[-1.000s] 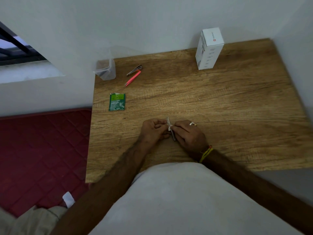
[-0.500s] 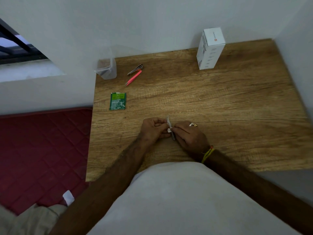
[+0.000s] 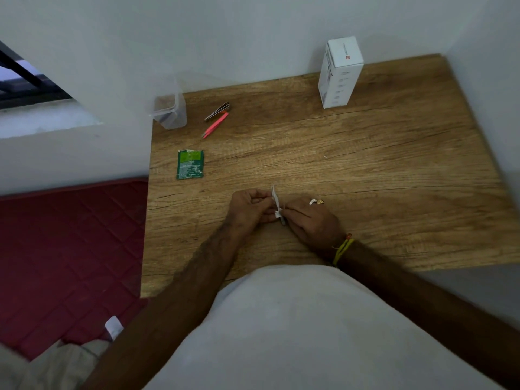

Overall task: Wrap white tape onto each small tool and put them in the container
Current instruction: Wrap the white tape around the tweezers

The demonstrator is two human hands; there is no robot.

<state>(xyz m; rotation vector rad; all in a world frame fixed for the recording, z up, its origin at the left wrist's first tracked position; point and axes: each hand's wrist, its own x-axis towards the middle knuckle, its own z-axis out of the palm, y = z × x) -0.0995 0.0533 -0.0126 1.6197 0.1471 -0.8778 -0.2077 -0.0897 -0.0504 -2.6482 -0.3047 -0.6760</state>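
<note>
- My left hand and right hand met over the near middle of the wooden surface, both pinching one small tool with white tape bunched on it.
- A clear container stood at the far left corner.
- Pink tweezers and a metal tool lay just beside it.
- A green packet lay nearer.
- A white box stood far right.

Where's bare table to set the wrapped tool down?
Widest bare wood runs from the hands to the white box. Crowded: the left corner with container, pink tweezers, metal tool, green packet.
</note>
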